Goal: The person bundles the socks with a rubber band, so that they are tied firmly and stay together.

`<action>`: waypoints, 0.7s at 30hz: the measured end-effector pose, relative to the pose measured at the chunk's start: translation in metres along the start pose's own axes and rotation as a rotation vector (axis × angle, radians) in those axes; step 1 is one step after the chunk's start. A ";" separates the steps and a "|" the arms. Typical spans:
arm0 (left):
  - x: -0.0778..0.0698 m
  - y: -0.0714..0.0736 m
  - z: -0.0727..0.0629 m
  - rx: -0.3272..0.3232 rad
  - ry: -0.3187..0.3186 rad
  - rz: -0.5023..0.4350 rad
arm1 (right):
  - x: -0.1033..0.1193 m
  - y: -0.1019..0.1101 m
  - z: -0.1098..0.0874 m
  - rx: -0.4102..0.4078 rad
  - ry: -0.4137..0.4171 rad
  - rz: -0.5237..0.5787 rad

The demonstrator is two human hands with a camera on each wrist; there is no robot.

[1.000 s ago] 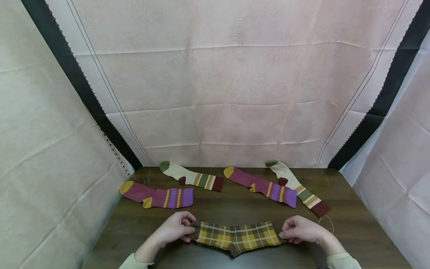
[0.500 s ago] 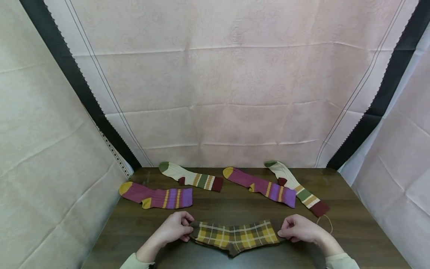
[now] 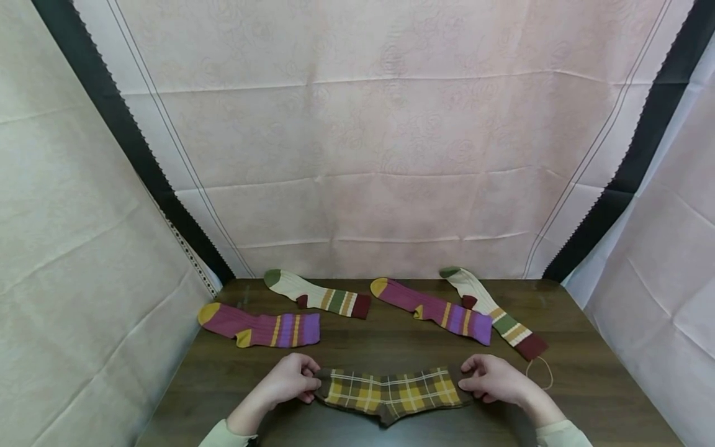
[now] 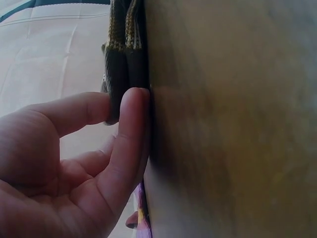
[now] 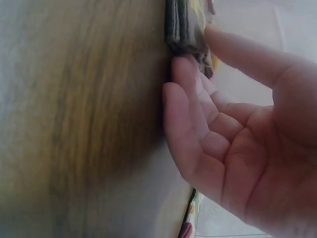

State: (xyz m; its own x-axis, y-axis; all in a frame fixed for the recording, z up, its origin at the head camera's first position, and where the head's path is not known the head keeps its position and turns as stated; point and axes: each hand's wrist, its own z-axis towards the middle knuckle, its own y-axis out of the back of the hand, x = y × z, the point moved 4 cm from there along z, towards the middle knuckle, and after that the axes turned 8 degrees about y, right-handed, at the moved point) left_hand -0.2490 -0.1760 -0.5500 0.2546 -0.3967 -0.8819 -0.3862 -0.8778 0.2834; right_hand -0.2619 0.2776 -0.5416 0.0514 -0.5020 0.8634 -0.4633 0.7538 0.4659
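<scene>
A yellow and brown plaid sock (image 3: 393, 392) lies lengthwise near the front of the table, its heel pointing toward the person. At its left end, my left hand (image 3: 293, 379) pinches the dark edge between thumb and fingers. Two dark layers of the sock (image 4: 121, 64) show one over the other in the left wrist view. My right hand (image 3: 494, 380) is at the opposite end, thumb on the upper face. The right wrist view has its fingertips (image 5: 185, 67) tucked right at the end of the sock (image 5: 183, 29), close to the tabletop.
Behind lie a purple sock with yellow toe (image 3: 259, 324) at left and another purple sock (image 3: 432, 310) at right. A cream striped sock (image 3: 318, 293) is at the back; a second cream sock (image 3: 494, 310) has a string loop (image 3: 542, 372). Pale cloth walls (image 3: 357, 155) surround the wooden table (image 3: 346, 341).
My right hand has shifted slightly left, its thumb moving further in over the end of the plaid sock. The left hand and the other socks look almost unchanged.
</scene>
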 end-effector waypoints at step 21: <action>-0.005 0.005 -0.001 -0.028 -0.025 0.022 | 0.001 -0.001 0.013 -0.007 0.125 -0.027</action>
State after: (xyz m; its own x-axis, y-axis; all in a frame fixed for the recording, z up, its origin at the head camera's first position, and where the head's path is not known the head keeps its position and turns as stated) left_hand -0.2519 -0.1790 -0.5438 0.2240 -0.4095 -0.8844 -0.3666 -0.8762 0.3129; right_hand -0.2726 0.2706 -0.5433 0.1741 -0.4654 0.8678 -0.4545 0.7438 0.4901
